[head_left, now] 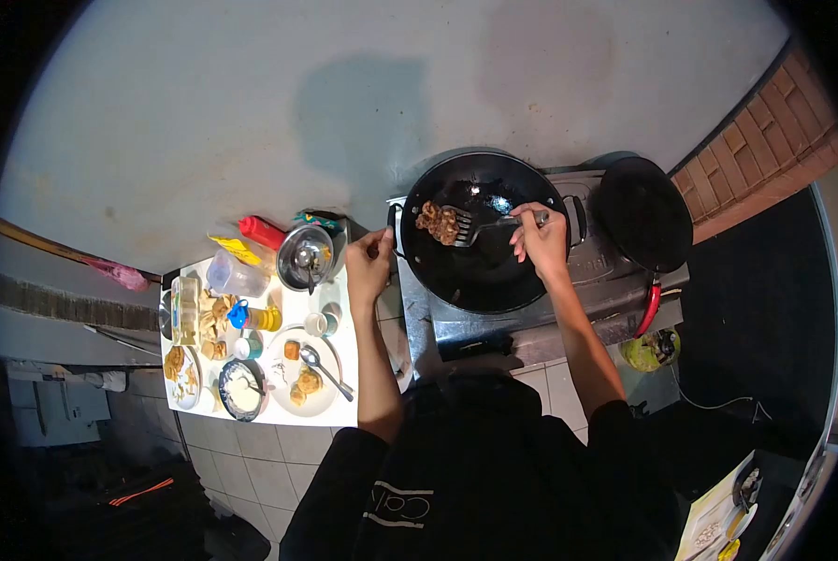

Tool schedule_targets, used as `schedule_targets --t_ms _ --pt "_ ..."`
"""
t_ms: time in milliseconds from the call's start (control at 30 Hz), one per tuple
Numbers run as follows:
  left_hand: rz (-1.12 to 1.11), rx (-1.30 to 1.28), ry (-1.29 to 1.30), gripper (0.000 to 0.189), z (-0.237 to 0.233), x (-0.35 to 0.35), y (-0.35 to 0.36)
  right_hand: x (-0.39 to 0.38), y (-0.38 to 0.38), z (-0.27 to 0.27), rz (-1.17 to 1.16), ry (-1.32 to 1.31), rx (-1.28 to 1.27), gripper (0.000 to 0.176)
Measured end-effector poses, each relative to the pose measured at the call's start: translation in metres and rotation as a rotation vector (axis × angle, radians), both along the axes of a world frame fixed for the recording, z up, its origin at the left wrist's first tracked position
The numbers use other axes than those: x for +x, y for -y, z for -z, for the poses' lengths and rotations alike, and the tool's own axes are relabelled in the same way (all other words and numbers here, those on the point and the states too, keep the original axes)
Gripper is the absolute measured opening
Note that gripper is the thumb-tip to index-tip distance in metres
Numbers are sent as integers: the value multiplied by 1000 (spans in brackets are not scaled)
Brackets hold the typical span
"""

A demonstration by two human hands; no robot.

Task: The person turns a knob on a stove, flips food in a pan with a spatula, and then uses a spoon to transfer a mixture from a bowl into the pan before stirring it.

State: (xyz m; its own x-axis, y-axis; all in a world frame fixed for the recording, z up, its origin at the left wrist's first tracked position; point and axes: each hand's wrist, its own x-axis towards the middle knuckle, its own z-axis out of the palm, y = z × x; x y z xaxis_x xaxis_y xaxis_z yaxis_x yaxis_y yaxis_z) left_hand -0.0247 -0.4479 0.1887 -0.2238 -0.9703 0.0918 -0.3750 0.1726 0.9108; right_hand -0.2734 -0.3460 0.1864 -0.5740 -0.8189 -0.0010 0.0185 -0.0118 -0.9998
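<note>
A black two-handled wok (475, 276) sits on the stove. My right hand (542, 245) is closed round the handle of a slotted metal spatula (466, 226), reaching in over the wok's right side. At the spatula's slotted head lies a clump of browned food (433, 222), in the left part of the wok. An oily shine shows on the wok's inner wall. My left hand (370, 269) has its fingers curled at the wok's left loop handle (394, 224), gripping it; the fingertips are partly hidden.
A black frying pan (642, 215) with a red handle stands right of the wok. On the left, a white table (269, 411) holds a steel bowl (305, 257), a plate (330, 397) with food and a spoon, a dark bowl (241, 388), bottles and cups. A wall rises behind the stove.
</note>
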Motion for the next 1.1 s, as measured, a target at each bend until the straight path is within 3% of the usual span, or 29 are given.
schedule_targets --t_ms 600,767,833,1100 --pt "9 -30 25 32 2 3 3 -2 -4 3 79 159 -43 20" --pt "20 31 51 35 0 1 1 -2 -5 6 82 144 -42 19" --pt "10 -96 -51 30 2 -1 -1 -1 -4 4 104 159 -59 19" --pt "5 -87 -16 30 7 0 1 0 4 -1 67 27 -24 18"
